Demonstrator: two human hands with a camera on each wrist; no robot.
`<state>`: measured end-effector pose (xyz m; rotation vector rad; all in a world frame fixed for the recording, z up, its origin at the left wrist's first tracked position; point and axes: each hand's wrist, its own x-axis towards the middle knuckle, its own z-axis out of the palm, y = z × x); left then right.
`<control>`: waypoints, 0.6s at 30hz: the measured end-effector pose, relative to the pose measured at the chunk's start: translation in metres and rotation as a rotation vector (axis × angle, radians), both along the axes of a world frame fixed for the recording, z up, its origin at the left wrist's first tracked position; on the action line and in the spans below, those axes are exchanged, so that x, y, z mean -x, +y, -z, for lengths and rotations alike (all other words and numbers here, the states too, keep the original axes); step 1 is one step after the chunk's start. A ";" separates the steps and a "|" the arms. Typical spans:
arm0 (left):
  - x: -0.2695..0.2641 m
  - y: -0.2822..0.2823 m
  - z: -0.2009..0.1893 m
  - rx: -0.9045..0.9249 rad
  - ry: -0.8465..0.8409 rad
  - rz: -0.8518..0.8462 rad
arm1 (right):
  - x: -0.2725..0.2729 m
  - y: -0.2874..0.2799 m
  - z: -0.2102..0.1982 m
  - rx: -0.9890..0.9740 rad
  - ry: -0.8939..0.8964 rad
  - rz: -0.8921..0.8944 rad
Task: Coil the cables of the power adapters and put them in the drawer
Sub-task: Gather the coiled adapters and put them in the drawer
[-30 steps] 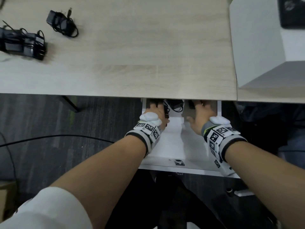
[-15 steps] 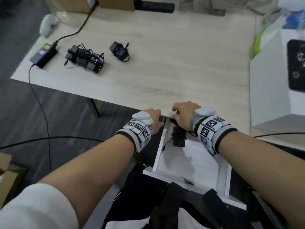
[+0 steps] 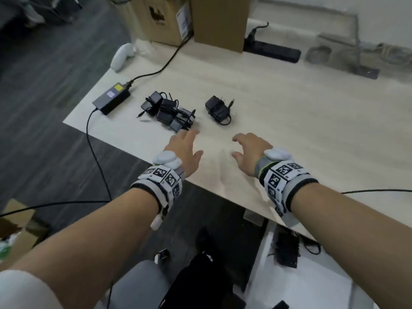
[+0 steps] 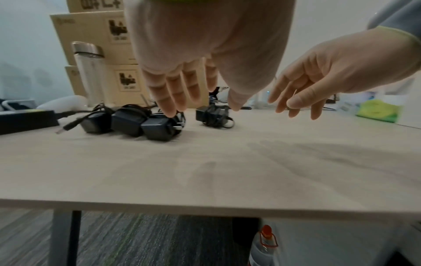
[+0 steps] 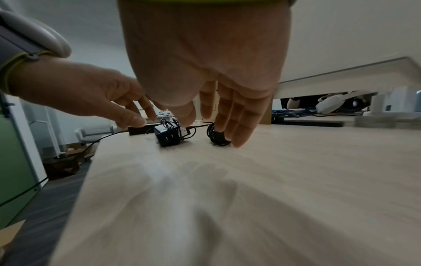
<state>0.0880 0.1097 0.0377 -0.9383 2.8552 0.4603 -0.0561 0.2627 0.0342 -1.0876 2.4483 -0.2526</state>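
Observation:
A cluster of black power adapters [image 3: 168, 112] with wrapped cables lies on the light wooden table [image 3: 278, 112]. One single coiled adapter [image 3: 217, 110] lies just right of it. My left hand [image 3: 185, 148] hovers open above the table, its fingertips near the cluster's front edge. My right hand [image 3: 247, 150] hovers open to the right, fingers relaxed, holding nothing. The white drawer [image 3: 296, 284] stands open below the table edge, with a black adapter [image 3: 286, 250] inside. The left wrist view shows the cluster [image 4: 134, 120] and the single adapter [image 4: 213, 115] beyond my fingers. The right wrist view shows the cluster [image 5: 169, 135].
A larger black power brick [image 3: 111, 101] with its cord lies at the table's left corner. Cardboard boxes [image 3: 189, 18], a black power strip [image 3: 270, 50] and a white controller [image 3: 121, 56] stand along the back. A metal bottle [image 4: 89, 72] stands by the boxes.
Both hands have left the drawer and risen over the table toward the adapters. The head view has swung up from the drawer to the tabletop.

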 end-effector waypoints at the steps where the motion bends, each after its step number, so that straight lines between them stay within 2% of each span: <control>1: 0.003 -0.013 0.001 0.001 0.014 -0.031 | 0.003 -0.017 0.002 0.019 0.005 0.009; 6: 0.027 -0.078 0.020 -0.031 0.025 -0.131 | 0.018 -0.089 0.013 0.106 0.021 0.118; 11: 0.049 -0.099 0.033 -0.040 -0.031 -0.143 | 0.032 -0.129 0.032 0.135 0.014 0.295; 18: 0.063 -0.104 0.046 -0.100 -0.062 -0.101 | 0.050 -0.150 0.050 0.006 0.028 0.275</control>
